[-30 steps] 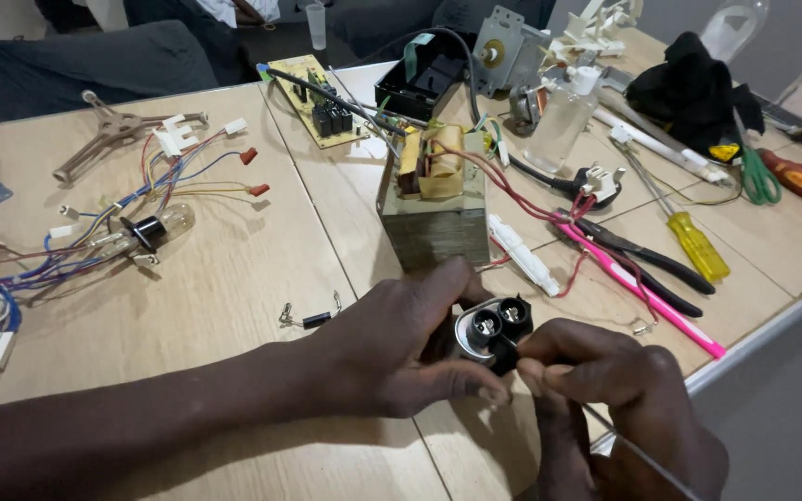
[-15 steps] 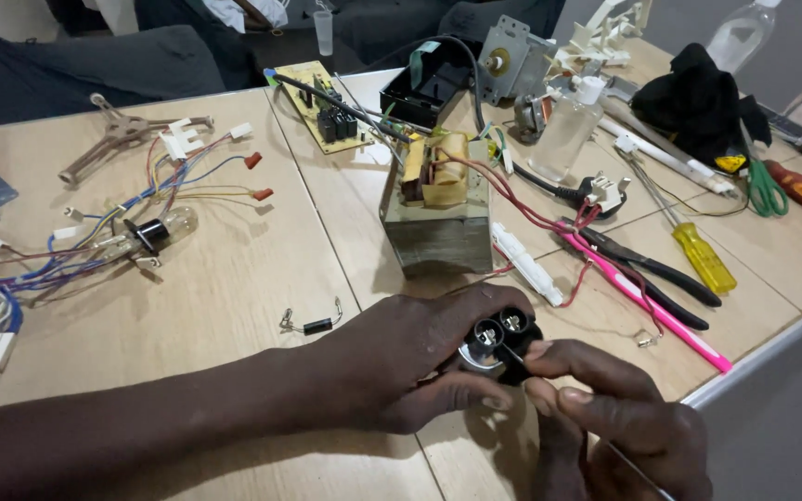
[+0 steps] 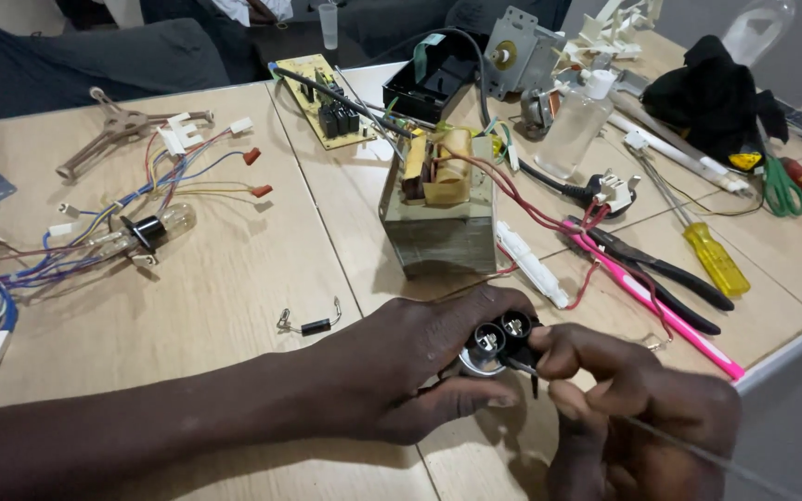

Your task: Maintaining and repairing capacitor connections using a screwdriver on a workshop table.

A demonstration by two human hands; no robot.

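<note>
The capacitor [image 3: 494, 345], a small metal can with two dark terminals on its upturned end, sits low on the wooden table [image 3: 234, 306], close to the table's near right edge, where the top drops away. The left hand [image 3: 410, 366] is wrapped round the can, fingers over the top and thumb beneath, clamped on it. The right hand [image 3: 638, 417] comes in from the lower right with fingers pinched together on a thin metal probe [image 3: 523, 368], whose tip touches the can just below the terminals.

Just behind stands a blocky transformer [image 3: 440, 215] with red wires trailing right. Black pliers [image 3: 661, 278] and a pink tool [image 3: 652, 301] lie near the right edge. A small diode [image 3: 313, 325] lies to the left on bare wood; further left sprawls a wiring harness [image 3: 95, 232].
</note>
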